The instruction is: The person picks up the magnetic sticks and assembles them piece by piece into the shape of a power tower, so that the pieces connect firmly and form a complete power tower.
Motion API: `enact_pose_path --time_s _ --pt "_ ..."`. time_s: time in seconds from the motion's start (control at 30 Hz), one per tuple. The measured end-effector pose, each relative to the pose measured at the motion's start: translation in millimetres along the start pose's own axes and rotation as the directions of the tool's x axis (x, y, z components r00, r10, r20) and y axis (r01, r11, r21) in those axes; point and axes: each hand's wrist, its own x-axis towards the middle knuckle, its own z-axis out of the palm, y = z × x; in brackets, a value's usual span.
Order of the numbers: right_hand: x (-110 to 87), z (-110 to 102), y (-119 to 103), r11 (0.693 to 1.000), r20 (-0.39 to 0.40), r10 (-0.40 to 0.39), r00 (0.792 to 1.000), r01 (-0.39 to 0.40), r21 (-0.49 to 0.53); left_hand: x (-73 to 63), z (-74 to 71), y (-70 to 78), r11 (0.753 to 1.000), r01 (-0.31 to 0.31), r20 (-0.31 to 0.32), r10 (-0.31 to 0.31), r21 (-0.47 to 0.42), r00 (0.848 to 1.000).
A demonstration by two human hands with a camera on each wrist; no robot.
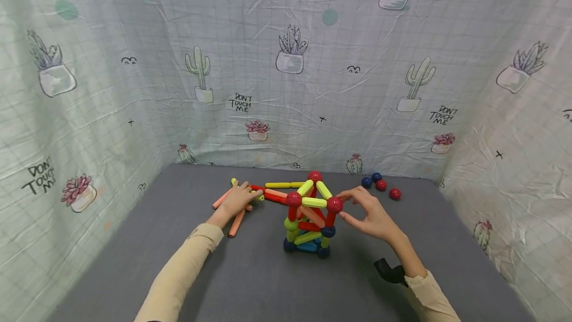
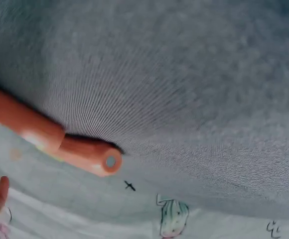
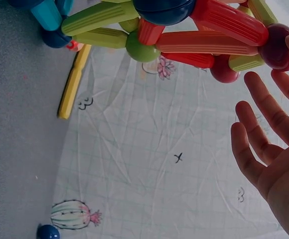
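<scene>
A tower of magnetic sticks and balls (image 1: 315, 202) stands upright on the grey table, with dark blue balls at its base and red balls at its top. My right hand (image 1: 373, 215) pinches the red ball (image 3: 280, 47) at its upper right corner between thumb and forefinger; the other fingers spread apart. Over the loose sticks left of the tower is my left hand (image 1: 238, 200), its fingertips at a yellow-green stick (image 1: 258, 195). Whether they grip it is hidden. Orange sticks (image 2: 84, 149) lie close by that hand in the left wrist view.
Yellow sticks (image 1: 278, 185) and red sticks (image 1: 274, 198) lie between the left hand and the tower. Loose blue balls (image 1: 367, 182) and red balls (image 1: 395, 194) sit at the back right. A cactus-print curtain (image 1: 268, 83) surrounds the table's back and sides.
</scene>
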Motion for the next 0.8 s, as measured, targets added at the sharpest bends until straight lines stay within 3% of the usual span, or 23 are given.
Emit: enact_pose_path --time_s 0.07,0.1,0.13,0.17,0.2,0.27,0.3,0.33,0.37,0.4,0.5,0.63,0.8 --pt "0.3 0 0 1.000 0.004 0.006 1.000 -0.006 0.001 4.3 -6.9 1.4 0.990 0.100 -0.067 -0.107 -0.098 0.992" --pt "0.5 0 0 1.000 0.006 0.008 1.000 -0.008 0.001 7.2 -15.2 5.1 0.971 0.150 -0.101 -0.171 -0.187 0.980" --pt "0.5 0 0 1.000 0.005 0.003 1.000 -0.003 -0.001 10.6 -26.1 11.1 0.935 0.185 -0.134 -0.234 -0.301 0.963" --pt "0.4 0 0 1.000 0.005 0.003 1.000 -0.003 -0.002 14.1 -39.3 19.1 0.875 0.205 -0.154 -0.297 -0.439 0.942" --pt "0.3 0 0 1.000 0.006 0.003 1.000 -0.003 -0.002 17.1 -54.2 28.6 0.799 0.186 -0.180 -0.344 -0.572 0.922" --pt "-0.1 0 0 1.000 0.005 0.004 1.000 -0.004 -0.001 20.9 -87.9 49.9 0.618 0.095 -0.206 -0.397 -0.780 0.894" --pt "-0.4 -1 1 1.000 0.003 0.006 1.000 -0.006 0.003 21.8 -103.9 60.6 0.531 0.044 -0.207 -0.403 -0.846 0.891" --pt "-0.7 -1 1 1.000 0.000 0.007 1.000 -0.007 0.005 21.9 -117.8 70.3 0.472 0.009 -0.203 -0.397 -0.881 0.895" --pt "-0.9 -2 0 1.000 0.000 0.013 1.000 -0.013 0.010 21.9 -129.2 78.7 0.432 -0.019 -0.201 -0.380 -0.902 0.903" --pt "-1.2 -2 1 1.000 -0.002 0.014 1.000 -0.014 0.013 21.7 -137.9 85.8 0.422 -0.046 -0.210 -0.351 -0.905 0.913" --pt "-2.0 -2 2 1.000 -0.004 0.012 1.000 -0.012 0.022 20.9 -152.5 99.3 0.434 -0.088 -0.218 -0.261 -0.897 0.940" --pt "-2.0 0 2 1.000 0.005 0.000 1.000 0.000 0.020 17.1 -157.2 103.4 0.456 -0.078 -0.187 -0.200 -0.886 0.962" --pt "-1.1 2 0 1.000 0.002 0.003 1.000 -0.003 0.029 14.2 -155.7 100.4 0.515 -0.076 -0.173 -0.144 -0.854 0.974"
